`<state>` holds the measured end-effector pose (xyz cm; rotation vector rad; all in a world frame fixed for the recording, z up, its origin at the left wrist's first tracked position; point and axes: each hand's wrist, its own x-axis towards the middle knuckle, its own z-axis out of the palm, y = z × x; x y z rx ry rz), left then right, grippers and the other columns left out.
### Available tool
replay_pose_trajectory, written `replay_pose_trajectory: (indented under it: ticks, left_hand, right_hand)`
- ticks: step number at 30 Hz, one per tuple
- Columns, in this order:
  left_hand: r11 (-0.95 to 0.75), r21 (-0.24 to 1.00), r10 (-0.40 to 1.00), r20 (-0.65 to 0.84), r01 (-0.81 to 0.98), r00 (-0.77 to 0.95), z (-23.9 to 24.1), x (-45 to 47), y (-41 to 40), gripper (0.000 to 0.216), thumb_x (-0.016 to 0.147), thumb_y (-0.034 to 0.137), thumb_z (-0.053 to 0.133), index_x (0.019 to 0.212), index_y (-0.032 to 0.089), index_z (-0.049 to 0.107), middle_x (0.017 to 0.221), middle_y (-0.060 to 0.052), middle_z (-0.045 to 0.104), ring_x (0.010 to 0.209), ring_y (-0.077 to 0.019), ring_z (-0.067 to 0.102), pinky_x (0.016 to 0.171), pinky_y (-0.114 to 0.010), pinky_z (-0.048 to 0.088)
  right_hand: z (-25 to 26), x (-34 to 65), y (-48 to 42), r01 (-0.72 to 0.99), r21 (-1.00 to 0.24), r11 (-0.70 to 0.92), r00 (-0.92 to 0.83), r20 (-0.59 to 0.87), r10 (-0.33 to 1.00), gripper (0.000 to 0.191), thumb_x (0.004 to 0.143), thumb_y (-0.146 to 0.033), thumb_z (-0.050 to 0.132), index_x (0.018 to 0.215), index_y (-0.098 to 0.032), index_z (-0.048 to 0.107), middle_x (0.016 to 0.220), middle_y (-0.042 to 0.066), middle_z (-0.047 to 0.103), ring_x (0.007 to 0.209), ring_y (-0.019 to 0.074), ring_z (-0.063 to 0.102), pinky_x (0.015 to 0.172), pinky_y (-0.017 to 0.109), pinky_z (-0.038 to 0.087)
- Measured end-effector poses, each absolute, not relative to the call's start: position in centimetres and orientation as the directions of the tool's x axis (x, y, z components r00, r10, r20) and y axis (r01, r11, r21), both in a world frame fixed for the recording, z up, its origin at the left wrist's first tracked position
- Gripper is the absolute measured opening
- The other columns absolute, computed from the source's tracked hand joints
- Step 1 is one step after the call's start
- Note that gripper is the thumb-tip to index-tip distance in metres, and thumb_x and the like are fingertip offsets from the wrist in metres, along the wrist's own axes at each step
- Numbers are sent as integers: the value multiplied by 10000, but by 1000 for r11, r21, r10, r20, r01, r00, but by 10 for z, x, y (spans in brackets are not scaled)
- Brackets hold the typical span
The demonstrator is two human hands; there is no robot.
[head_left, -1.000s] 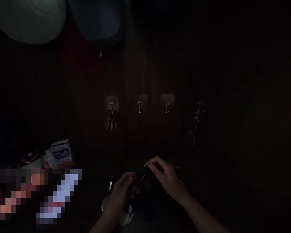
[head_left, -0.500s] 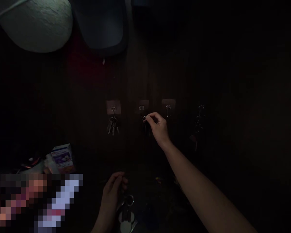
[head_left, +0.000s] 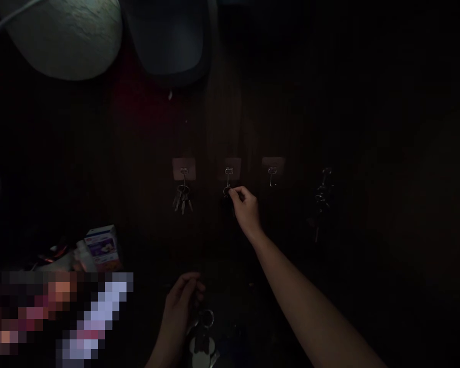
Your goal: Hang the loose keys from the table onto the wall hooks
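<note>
My right hand pinches the ring of a dark bunch of keys between thumb and fingertips. The ring is at the lower end of the middle wall hook; whether it is over the tip I cannot tell. On the left hook hangs another bunch of keys. The right hook carries nothing. Low in the view, my left hand is open, fingers loosely bent, with nothing visible in them. Beside it lies a key ring with a pale, round-eared fob.
Farther right, a dim metal bunch hangs against the dark wall. A pale rounded object and a dark cap-like one are overhead. At lower left stands a small printed box beside blurred-out items.
My right hand has moved slightly left, bringing the key ring from beside the middle hook to its lower end. My left hand stays about where it was. The view has shifted a little.
</note>
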<state>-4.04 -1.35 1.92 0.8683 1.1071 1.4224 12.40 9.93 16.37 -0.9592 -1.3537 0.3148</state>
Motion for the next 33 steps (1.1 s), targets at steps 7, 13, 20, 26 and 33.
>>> replay_pose_trajectory:
  ticks: [7,13,20,26,33]
  left_hand:
    - [-83,966,963,15,-244,-270,24,-51,-10,305,702,433,639,873,180,643,709,-23,638,616,-133,567,566,-229,451]
    - [-102,972,941,25,-213,-337,33,-57,-10,287,699,423,628,867,191,640,724,-32,644,632,-141,570,571,-240,450]
    - [-128,979,913,54,-160,-404,30,-67,-4,355,668,460,629,873,170,636,714,-18,656,620,-133,583,560,-231,439]
    - [-145,986,893,94,-83,-440,29,-72,-3,364,671,470,610,880,173,637,743,-27,667,639,-148,598,579,-247,449]
    - [-152,942,883,265,299,-388,11,-89,9,258,767,347,518,941,194,631,909,-57,684,877,-220,624,805,-354,462]
  right_hand:
    - [130,128,88,113,-869,481,202,494,845,356,819,-478,468,1028,-212,578,865,20,654,764,170,624,614,271,485]
    - [90,136,71,16,-903,428,51,429,902,420,846,-468,469,1158,-190,517,1020,103,674,917,208,647,746,344,498]
    - [45,142,24,111,-935,337,-67,331,941,381,873,-475,439,1122,-207,544,1024,94,682,963,212,632,840,380,476]
    - [17,152,-6,426,-849,313,-209,244,947,268,881,-385,450,1064,-257,598,1082,47,661,1026,216,594,900,386,439]
    - [6,164,-1,675,-542,500,-431,260,864,202,880,-256,463,932,-241,658,972,47,655,953,215,573,853,371,423]
